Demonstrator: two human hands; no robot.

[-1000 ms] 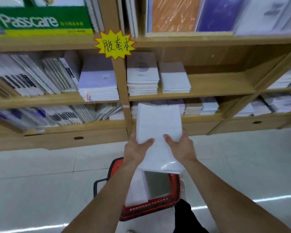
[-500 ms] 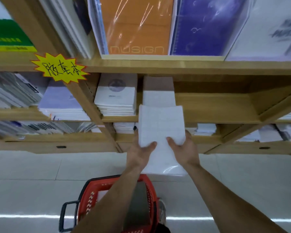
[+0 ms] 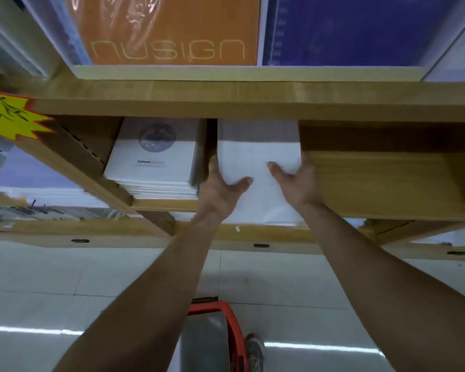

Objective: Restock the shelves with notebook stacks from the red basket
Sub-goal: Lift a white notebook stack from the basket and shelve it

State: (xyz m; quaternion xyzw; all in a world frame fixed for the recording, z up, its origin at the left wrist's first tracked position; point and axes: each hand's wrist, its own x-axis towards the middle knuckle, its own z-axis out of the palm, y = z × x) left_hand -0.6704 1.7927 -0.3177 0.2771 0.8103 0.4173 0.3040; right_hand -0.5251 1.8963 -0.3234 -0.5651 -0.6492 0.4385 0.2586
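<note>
— How have they got hold of it?
— With both hands. The left hand [image 3: 220,185] and right hand [image 3: 297,181] clasp the notebook stack [image 3: 258,157] by its long sides. The thumbs are spread flat on the top cover and the other fingers run along the edges, mostly hidden.
— And where's the stack?
— Between the palms. Its far end is in on the wooden shelf [image 3: 387,183] and its near end juts past the front edge. It's just beside a white pile [image 3: 153,162] with a round grey emblem.
— What's it like?
— White, rectangular, in glossy clear wrap. The red basket [image 3: 232,326] sits on the pale floor [image 3: 38,277] below the arms.
</note>
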